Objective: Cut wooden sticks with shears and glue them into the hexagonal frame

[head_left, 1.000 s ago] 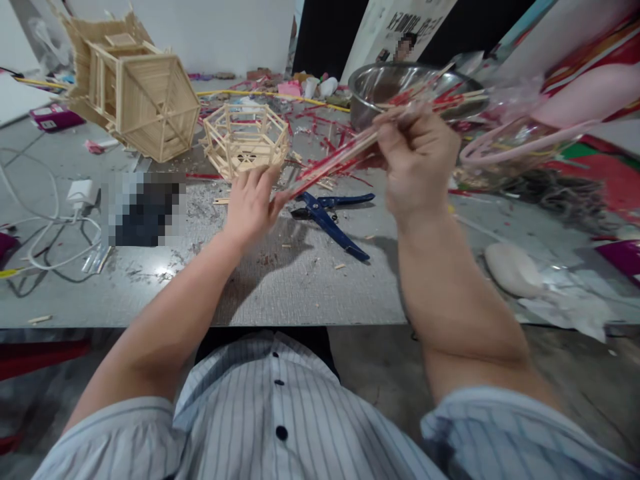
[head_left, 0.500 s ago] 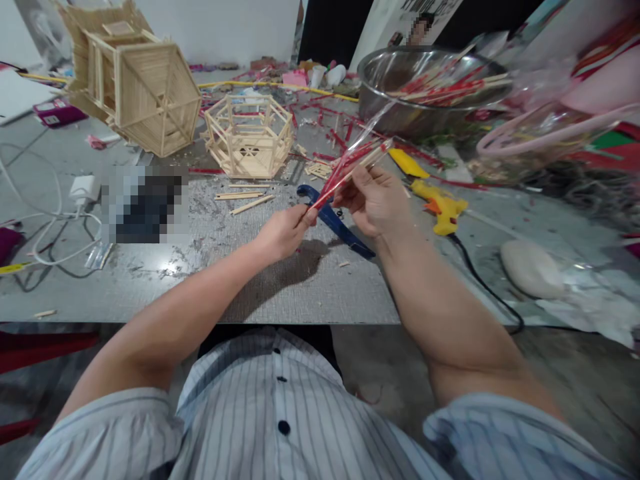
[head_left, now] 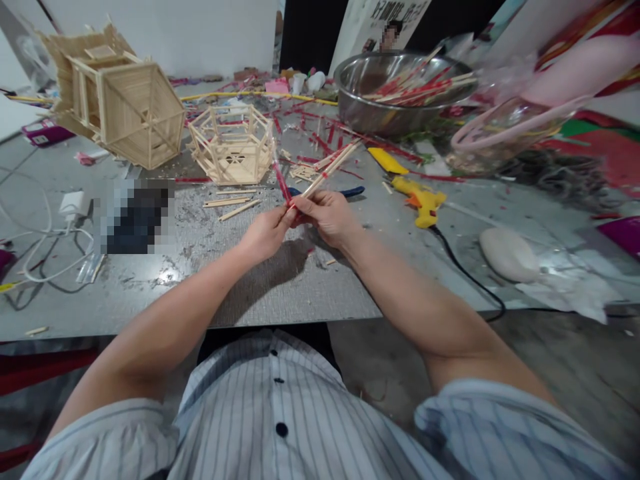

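Note:
My left hand is closed in a pinch on the red wrapper, which points up and away from the fingers. Touching it at the fingertips, my right hand grips a few thin wooden sticks that slant up to the right. Behind my right hand lies a blue tool, partly hidden. An open wooden stick frame stands beyond my hands, with loose short sticks in front of it.
A larger wooden stick model lies at the back left, near a pixelated dark object. To the right are a yellow glue gun, a steel bowl holding red-wrapped sticks, and a pale rounded object. Red scraps litter the back.
My right hand has moved left and down to meet my left hand. The wooden sticks now stand apart from the red wrapper, which leans left. The camera view has shifted slightly.

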The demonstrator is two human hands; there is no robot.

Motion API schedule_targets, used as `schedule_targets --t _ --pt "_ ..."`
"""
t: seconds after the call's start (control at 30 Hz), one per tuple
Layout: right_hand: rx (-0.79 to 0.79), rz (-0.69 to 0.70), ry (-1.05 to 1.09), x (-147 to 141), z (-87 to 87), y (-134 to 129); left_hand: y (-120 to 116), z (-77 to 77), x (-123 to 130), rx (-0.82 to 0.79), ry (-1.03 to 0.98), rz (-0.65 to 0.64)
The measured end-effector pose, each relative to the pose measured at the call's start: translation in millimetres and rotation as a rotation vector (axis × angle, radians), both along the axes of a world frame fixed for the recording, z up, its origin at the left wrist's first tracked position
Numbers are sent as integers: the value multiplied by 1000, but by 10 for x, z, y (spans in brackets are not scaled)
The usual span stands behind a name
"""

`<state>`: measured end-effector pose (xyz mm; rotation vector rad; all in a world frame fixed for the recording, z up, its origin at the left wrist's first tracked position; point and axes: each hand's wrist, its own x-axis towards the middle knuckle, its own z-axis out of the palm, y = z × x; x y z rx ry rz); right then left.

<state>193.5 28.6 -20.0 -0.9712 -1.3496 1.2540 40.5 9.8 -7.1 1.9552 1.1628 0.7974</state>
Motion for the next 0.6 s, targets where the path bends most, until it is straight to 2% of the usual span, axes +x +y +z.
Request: schedule_targets --t 0.17,0.3,0.43,0.6 --pt "46 -38 -63 -49 -68 11 52 -38 -32 11 -10 -53" --pt "77 -32 -3 32 -22 52 68 -14 -51 16 -18 -53" --pt "143 -246 197 182 66 128 72 29 -63 22 98 -52" --pt "57 -466 289 418 147 251 127 9 -108 32 270 -44"
